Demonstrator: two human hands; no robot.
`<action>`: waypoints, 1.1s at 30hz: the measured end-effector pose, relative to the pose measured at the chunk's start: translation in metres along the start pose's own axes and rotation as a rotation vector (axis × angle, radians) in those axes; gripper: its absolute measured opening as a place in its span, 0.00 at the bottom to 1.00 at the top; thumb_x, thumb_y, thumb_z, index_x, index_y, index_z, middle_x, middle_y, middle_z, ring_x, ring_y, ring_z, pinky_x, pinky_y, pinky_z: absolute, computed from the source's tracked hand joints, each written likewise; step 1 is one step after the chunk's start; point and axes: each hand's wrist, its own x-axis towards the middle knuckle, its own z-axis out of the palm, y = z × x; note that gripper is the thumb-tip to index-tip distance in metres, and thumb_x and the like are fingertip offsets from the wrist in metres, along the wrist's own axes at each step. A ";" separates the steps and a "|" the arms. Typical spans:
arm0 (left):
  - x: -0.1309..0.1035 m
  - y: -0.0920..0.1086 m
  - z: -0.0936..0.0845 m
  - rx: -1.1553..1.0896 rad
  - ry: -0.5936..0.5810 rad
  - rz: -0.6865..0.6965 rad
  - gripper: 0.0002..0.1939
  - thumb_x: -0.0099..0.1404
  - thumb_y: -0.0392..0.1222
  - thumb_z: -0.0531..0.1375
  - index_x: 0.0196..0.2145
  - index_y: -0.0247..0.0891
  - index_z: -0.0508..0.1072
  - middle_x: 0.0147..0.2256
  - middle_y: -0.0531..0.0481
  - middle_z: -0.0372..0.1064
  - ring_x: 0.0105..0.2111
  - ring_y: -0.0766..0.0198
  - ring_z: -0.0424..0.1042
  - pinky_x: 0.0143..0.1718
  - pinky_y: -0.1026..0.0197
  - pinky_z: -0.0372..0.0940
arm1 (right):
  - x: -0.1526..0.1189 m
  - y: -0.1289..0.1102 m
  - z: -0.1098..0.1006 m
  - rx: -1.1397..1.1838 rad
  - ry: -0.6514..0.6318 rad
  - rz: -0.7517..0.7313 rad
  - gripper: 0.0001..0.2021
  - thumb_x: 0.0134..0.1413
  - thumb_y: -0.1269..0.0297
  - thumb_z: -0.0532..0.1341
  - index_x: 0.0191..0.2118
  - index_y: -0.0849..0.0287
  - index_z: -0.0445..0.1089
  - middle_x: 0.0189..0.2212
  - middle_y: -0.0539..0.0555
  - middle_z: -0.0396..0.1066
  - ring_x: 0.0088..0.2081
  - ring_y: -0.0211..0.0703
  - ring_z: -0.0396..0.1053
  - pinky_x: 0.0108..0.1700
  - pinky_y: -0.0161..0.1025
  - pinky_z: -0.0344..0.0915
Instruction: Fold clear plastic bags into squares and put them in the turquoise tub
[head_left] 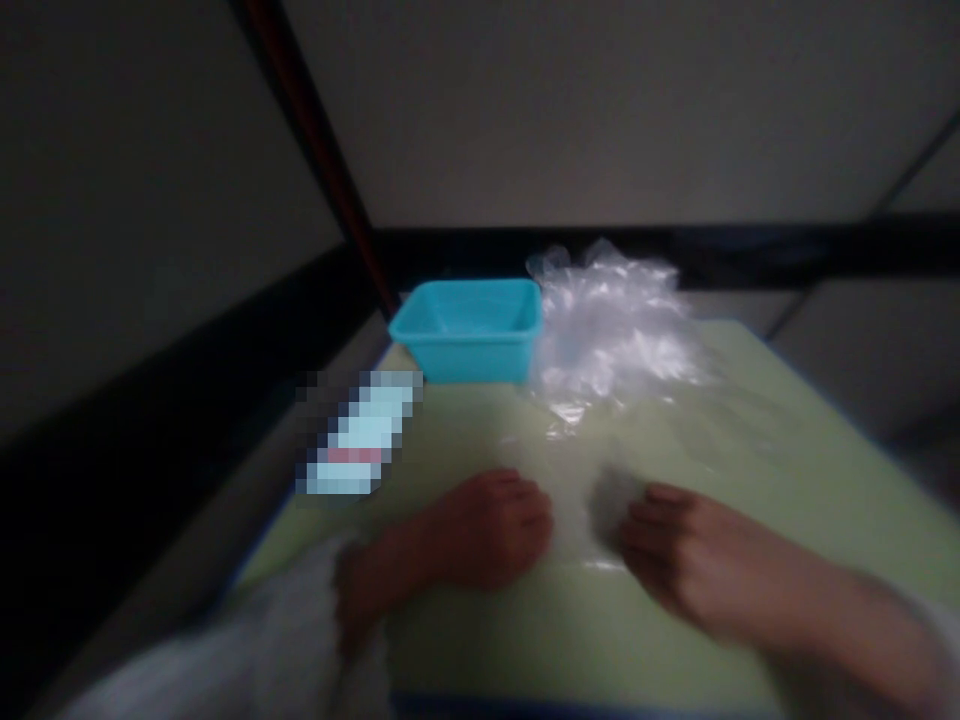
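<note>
Flat on the light green tabletop lies a clear plastic bag (574,540), between my two hands. My left hand (495,530) is closed at the bag's left edge, fingers curled down over it. Opposite, my right hand (686,550) is closed too, with its fingers bent at a soft grey patch (613,500) over the bag. Blur hides what that grey thing is. Beyond my hands, a loose heap of clear plastic bags (622,325) spreads across the back of the table. Both sets of fingertips are partly hidden.
A turquoise plastic basin (469,360) stands at the back of the green table (465,640), beside the heap. Along the left edge lies a pixelated phone-shaped object (367,435). Walls close in behind and at left, with a dark reddish pole (322,140) in the corner.
</note>
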 end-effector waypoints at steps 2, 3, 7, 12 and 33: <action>0.000 0.000 0.000 -0.003 0.000 -0.002 0.08 0.65 0.36 0.54 0.28 0.37 0.67 0.28 0.52 0.67 0.28 0.64 0.62 0.34 0.58 0.57 | 0.001 -0.001 -0.001 -0.031 -0.009 -0.008 0.10 0.57 0.72 0.54 0.28 0.58 0.68 0.25 0.53 0.68 0.29 0.44 0.62 0.35 0.44 0.53; 0.000 0.000 0.000 -0.004 0.002 -0.003 0.08 0.65 0.36 0.54 0.28 0.37 0.67 0.28 0.52 0.67 0.28 0.64 0.62 0.34 0.58 0.57 | 0.001 -0.002 -0.002 -0.046 -0.015 -0.014 0.09 0.57 0.72 0.54 0.28 0.59 0.68 0.25 0.53 0.68 0.29 0.44 0.62 0.35 0.44 0.53; 0.001 0.000 -0.001 -0.008 -0.005 0.002 0.08 0.66 0.36 0.54 0.28 0.36 0.68 0.28 0.51 0.67 0.27 0.64 0.62 0.34 0.58 0.57 | 0.001 -0.002 -0.001 -0.076 -0.020 -0.023 0.08 0.57 0.72 0.55 0.29 0.58 0.68 0.25 0.53 0.68 0.29 0.44 0.62 0.34 0.44 0.53; 0.001 0.000 -0.001 -0.001 -0.015 -0.008 0.07 0.65 0.36 0.54 0.28 0.37 0.68 0.28 0.52 0.67 0.28 0.63 0.62 0.34 0.58 0.57 | -0.002 0.000 0.004 -0.032 0.007 -0.025 0.07 0.58 0.72 0.55 0.30 0.58 0.68 0.26 0.52 0.69 0.30 0.44 0.63 0.35 0.44 0.54; -0.001 -0.001 -0.004 -0.068 0.057 -0.153 0.08 0.62 0.41 0.53 0.32 0.35 0.69 0.32 0.47 0.69 0.32 0.61 0.66 0.36 0.57 0.61 | -0.020 0.029 -0.013 0.576 0.307 0.294 0.09 0.62 0.69 0.50 0.44 0.56 0.64 0.39 0.54 0.74 0.39 0.42 0.72 0.39 0.38 0.68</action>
